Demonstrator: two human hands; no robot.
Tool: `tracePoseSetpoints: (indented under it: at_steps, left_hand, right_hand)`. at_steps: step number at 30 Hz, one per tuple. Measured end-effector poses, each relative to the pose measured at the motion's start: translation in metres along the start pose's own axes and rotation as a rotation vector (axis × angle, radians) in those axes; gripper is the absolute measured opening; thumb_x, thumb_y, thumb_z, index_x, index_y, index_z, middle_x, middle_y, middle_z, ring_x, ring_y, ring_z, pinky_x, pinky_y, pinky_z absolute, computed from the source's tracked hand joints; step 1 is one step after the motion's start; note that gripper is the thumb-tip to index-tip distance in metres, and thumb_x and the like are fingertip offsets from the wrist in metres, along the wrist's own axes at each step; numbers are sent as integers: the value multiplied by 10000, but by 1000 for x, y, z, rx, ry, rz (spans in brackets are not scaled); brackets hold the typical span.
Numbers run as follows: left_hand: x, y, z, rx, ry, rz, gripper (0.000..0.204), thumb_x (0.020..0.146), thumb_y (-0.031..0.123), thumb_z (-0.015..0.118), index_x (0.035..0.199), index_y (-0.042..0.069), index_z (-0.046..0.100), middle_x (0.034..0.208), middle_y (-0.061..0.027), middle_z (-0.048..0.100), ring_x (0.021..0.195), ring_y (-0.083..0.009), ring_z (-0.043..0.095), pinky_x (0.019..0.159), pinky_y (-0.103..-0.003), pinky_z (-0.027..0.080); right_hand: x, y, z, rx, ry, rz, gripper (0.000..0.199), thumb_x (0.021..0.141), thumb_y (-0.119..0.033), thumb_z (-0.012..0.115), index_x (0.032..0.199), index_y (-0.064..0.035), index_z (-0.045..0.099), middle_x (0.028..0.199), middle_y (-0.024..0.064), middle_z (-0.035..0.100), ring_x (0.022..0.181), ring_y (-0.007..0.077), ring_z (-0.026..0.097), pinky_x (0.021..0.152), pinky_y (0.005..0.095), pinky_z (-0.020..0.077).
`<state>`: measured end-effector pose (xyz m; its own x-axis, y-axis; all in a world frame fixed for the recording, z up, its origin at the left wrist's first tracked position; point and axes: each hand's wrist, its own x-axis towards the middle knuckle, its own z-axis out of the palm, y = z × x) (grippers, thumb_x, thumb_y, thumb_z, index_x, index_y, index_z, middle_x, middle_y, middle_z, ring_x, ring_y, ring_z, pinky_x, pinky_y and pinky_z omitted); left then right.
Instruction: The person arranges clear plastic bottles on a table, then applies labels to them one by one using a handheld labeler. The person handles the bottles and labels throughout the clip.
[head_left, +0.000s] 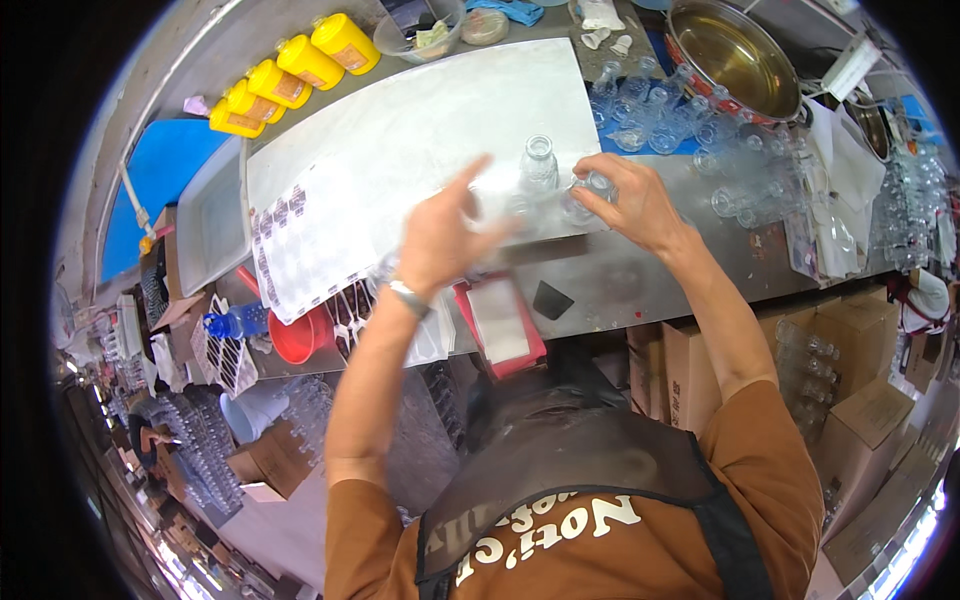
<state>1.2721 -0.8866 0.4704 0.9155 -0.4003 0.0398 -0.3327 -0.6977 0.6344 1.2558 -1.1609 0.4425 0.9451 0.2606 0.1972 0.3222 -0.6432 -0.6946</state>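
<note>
- Head view left parts unclear to us: the clear glass bottle (pixel 530 205) between our hands blurred into the pale sheet (pixel 420 130) under it, and its outline near the left hand (pixel 440 240) was smeared, so we could not trace its base.
- Our left hand covered that end of the bottle; the fingers were curled about it, with the forefinger raised and pointing up and to the right.
- The bottle lay on its side, its long axis running roughly left to right across the sheet, neck toward the right hand (pixel 625 200).
- Our right hand pinched the neck end between fingertips and thumb, closed on the glass.
- So the bottle spanned the gap between both hands, above the front edge of the steel table (pixel 640 280).
- A second small bottle (pixel 540 160) stood upright just behind it, its mouth facing us.
- More clear bottles (pixel 660 110) crowded the table beyond the right hand, too jumbled to count.
</note>
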Motion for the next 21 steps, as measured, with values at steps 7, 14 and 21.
tracePoseSetpoints:
  at_steps: [7, 14, 21]
  left_hand:
    - [-5, 23, 36, -5, 58, -56, 303, 855, 269, 770, 1026, 34, 684, 639, -135, 676, 599, -284, 697, 595, -372, 548]
    - [-104, 17, -22, -90, 350, -105, 325, 809, 198, 827, 1069, 59, 689, 804, -116, 723, 605, -207, 694, 558, -306, 536]
    - [-326, 14, -64, -168, 661, -434, 319, 811, 173, 815, 1088, 67, 695, 954, -128, 730, 753, -243, 719, 683, -313, 566]
  right_hand:
    - [29, -39, -12, -39, -30, -75, 340, 853, -112, 714, 1180, -44, 650, 1013, 164, 729, 853, 354, 714, 744, 399, 560]
    - [48, -49, 20, -395, -217, 15, 355, 844, -165, 720, 1148, -13, 616, 886, 241, 697, 803, 400, 697, 696, 457, 546]
    - [16, -47, 27, -498, -26, -167, 345, 902, -202, 714, 1182, -14, 641, 1018, 205, 727, 895, 348, 715, 789, 415, 540]
